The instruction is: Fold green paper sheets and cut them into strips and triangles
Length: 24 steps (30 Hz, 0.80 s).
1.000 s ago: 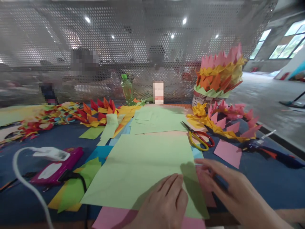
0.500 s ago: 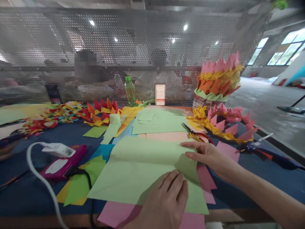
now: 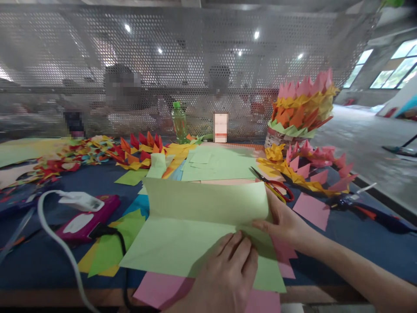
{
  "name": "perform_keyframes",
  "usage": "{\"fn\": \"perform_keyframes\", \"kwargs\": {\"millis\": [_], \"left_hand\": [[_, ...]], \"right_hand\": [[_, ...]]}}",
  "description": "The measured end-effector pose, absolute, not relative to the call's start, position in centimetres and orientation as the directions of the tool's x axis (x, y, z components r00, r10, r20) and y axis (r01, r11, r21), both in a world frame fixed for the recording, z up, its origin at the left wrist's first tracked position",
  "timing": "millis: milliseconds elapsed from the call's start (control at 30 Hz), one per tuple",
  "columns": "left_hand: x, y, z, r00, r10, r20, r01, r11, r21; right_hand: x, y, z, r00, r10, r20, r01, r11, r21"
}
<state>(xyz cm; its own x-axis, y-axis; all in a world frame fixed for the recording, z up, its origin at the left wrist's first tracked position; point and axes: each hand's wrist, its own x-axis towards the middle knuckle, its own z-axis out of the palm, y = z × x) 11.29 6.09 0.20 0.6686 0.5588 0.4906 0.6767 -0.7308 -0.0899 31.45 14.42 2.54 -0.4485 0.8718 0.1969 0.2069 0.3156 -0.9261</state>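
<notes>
A large light green paper sheet [image 3: 169, 243] lies in front of me, its far part raised and bent along a crease. My left hand [image 3: 226, 261] rests on the near half, palm down, fingers flat and holding nothing. At the sheet's right side, my right hand [image 3: 282, 217] has its thumb in front of the paper and its fingers behind, partly hidden. Pink paper [image 3: 164, 287] shows under the near edge. Beyond my right hand lie scissors with red and yellow handles [image 3: 280, 189].
A magenta power strip [image 3: 87, 221] with cables sits left. At right are a glue gun [image 3: 368, 206] and pink-and-yellow folded paper pieces [image 3: 316, 174]. A layered paper basket [image 3: 299, 108] and a green bottle [image 3: 179, 124] stand at the back, before a perforated metal screen [image 3: 195, 56].
The far part of the green sheet has risen from nearly flat. My right hand's fingers have gone from above the paper to behind it. My left hand stays in place.
</notes>
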Motion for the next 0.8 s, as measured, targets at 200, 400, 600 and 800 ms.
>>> {"fn": "perform_keyframes", "kwargs": {"millis": [200,400,600,800], "left_hand": [[11.16,6.08,0.54,0.693,0.574,0.436,0.668,-0.738,-0.091],[11.17,6.10,0.69,0.704,0.566,0.429,0.663,-0.740,-0.111],[11.13,6.25,0.93,0.707,0.564,0.426,0.663,-0.739,-0.121],[11.18,5.99,0.61,0.703,0.575,0.419,0.667,-0.738,-0.105]], "right_hand": [[31.38,14.28,2.82,-0.510,0.828,0.235,0.271,0.413,-0.870],[31.60,14.31,2.93,-0.506,0.825,0.253,0.369,0.472,-0.801],[32.07,14.19,2.60,-0.560,0.789,0.252,0.393,0.521,-0.758],[32.10,13.92,3.28,-0.637,0.734,0.237,0.368,0.560,-0.743]]}}
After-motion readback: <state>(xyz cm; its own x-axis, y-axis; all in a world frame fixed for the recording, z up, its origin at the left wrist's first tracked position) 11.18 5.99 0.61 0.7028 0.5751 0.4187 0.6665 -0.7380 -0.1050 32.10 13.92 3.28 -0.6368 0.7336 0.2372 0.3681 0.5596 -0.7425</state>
